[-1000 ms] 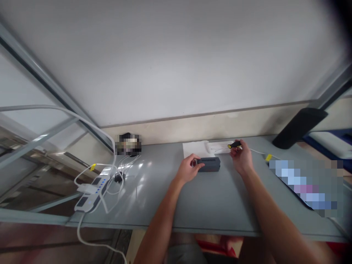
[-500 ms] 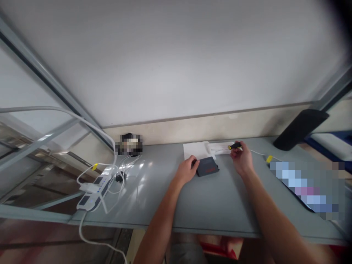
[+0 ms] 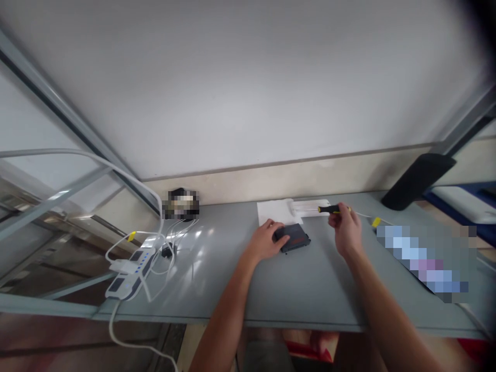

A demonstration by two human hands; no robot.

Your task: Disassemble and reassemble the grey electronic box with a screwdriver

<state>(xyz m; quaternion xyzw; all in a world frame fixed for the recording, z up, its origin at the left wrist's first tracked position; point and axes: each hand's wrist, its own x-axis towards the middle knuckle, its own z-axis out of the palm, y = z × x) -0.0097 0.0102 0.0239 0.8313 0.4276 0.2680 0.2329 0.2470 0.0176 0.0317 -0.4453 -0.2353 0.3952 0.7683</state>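
Observation:
My left hand [image 3: 268, 241] grips the left end of a flat dark grey box-shaped device [image 3: 297, 238] with reddish lettering on its top, at the table surface. In my right hand [image 3: 346, 231], closed fingers hold a black and yellow screwdriver [image 3: 329, 209] by its handle. The handle points left and lies about level, above and to the right of the device. Behind the device are a white sheet of paper [image 3: 271, 211] and a white tray-like piece [image 3: 308, 207] whose contents are too small to make out.
A white power strip [image 3: 132, 274] with tangled cables lies at the left edge of the grey table [image 3: 217, 279]. Behind it sits a blurred-out dark object [image 3: 181, 204]. To the right are a pixelated screen [image 3: 422, 261] and a black upright piece [image 3: 416, 181].
My left hand has moved further over the device, which now sits slightly tilted and lower. My right hand has shifted a little right, turning the screwdriver to show more of its handle.

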